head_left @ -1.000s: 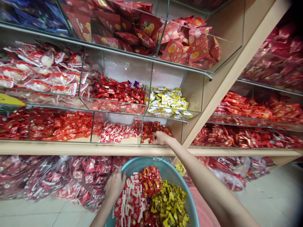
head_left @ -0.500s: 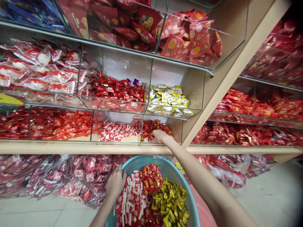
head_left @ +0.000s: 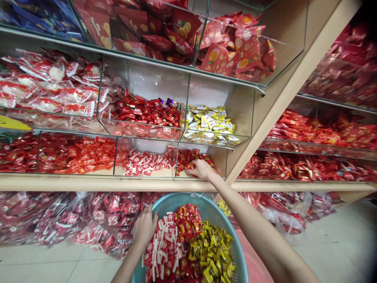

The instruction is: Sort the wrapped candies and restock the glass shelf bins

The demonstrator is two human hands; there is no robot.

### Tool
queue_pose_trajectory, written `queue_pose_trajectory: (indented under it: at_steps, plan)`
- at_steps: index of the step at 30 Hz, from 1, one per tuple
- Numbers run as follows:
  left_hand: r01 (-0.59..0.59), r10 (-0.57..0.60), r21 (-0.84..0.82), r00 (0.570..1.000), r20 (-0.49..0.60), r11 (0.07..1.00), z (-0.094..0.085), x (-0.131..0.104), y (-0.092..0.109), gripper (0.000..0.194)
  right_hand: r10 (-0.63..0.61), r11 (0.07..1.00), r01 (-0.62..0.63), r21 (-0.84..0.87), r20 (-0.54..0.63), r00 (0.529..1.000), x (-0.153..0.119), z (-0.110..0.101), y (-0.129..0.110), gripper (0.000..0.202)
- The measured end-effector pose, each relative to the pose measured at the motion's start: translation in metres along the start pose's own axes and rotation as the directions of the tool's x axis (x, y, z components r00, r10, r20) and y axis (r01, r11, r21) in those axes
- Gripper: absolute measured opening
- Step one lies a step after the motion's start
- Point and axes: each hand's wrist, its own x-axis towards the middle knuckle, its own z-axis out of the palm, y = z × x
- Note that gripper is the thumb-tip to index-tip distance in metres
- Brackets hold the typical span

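Note:
A teal plastic basket [head_left: 240,251] holds wrapped candies in groups: red-and-white ones [head_left: 161,249], red ones [head_left: 188,222] and yellow ones [head_left: 213,251]. My left hand [head_left: 145,226] is closed over the basket's left rim. Above the basket, my right hand [head_left: 202,169] reaches into the bottom-row compartment at the right end. Its fingers are a little apart and touch the red-and-yellow wrapped candies [head_left: 185,157] there; no candy shows clearly in its grip. In the compartment just left lie red-and-white candies [head_left: 147,163].
Clear dividers [head_left: 114,157] split the shelves into compartments of packaged sweets. Yellow-and-white candies [head_left: 210,122] lie one row up. A wooden shelf edge [head_left: 88,183] runs between basket and compartments, and a slanting wooden post [head_left: 273,106] stands at right. Bagged sweets [head_left: 64,220] lie beneath.
My right hand has shifted slightly within the compartment, and its fingers now show more spread over the candies. My left hand and the basket look the same.

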Motion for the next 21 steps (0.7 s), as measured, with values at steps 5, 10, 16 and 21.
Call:
queue_pose_trajectory:
  at_steps: [5,10,16,21]
  plan:
    - [0.002,-0.002,-0.024,1.0,-0.023,1.0,0.004,0.002,-0.002,0.043,-0.06,0.918,0.151,0.366,-0.247,0.967,-0.047,-0.017,-0.009,0.042]
    - [0.005,-0.006,-0.024,1.0,-0.028,1.0,0.006,0.002,-0.002,0.042,-0.239,0.77,0.152,0.62,0.06,0.969,-0.105,0.02,-0.031,0.038]
    - [0.007,-0.007,0.003,1.0,0.0,1.0,0.0,0.001,0.0,0.044,0.119,0.956,-0.177,0.236,0.244,0.963,-0.107,0.121,-0.022,0.03]
    - [0.009,-0.009,-0.007,1.0,0.0,1.0,0.001,0.001,-0.001,0.043,0.322,0.929,-0.358,0.094,0.271,0.907,-0.081,0.148,-0.024,0.031]
